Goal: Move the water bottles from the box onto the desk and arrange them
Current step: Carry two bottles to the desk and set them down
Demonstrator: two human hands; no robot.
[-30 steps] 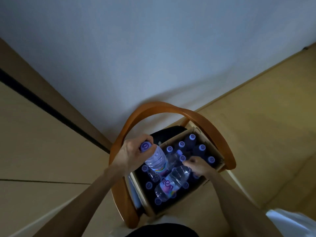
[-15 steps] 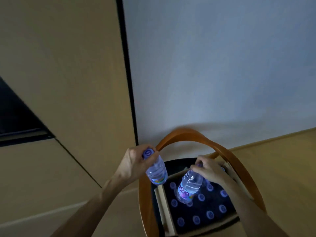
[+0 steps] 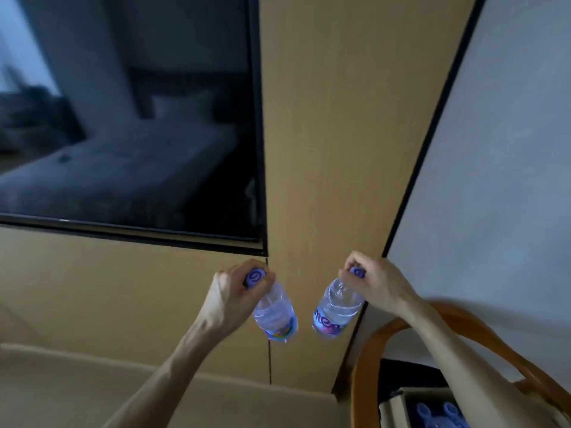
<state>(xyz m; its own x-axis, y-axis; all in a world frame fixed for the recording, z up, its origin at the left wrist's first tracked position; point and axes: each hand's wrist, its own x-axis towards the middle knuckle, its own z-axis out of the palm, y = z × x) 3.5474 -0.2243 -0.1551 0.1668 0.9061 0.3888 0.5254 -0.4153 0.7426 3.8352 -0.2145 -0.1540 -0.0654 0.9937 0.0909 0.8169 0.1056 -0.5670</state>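
While both bottles hang in mid-air, the risk lies in the grip: each is held only at the neck. Left hand [image 3: 230, 299]: fingers curled round the purple cap of the left bottle [image 3: 275, 316], body dangling below, label end tilted inward. Right hand [image 3: 375, 285]: fingers pinching the cap of the right bottle [image 3: 336, 310], likewise slung beneath, tilted toward the other. The two bottles are near, not touching; a swing could knock them together. Box [image 3: 398, 403]: at lower right on the chair [image 3: 364, 359], more caps showing inside. Table: a tan surface at lower left may be it, but I cannot tell. Hazards, judged: a cap slipping from the fingers under the water's weight; a bottle toppling if set down on its edge; an arm catching the chair's curved back.
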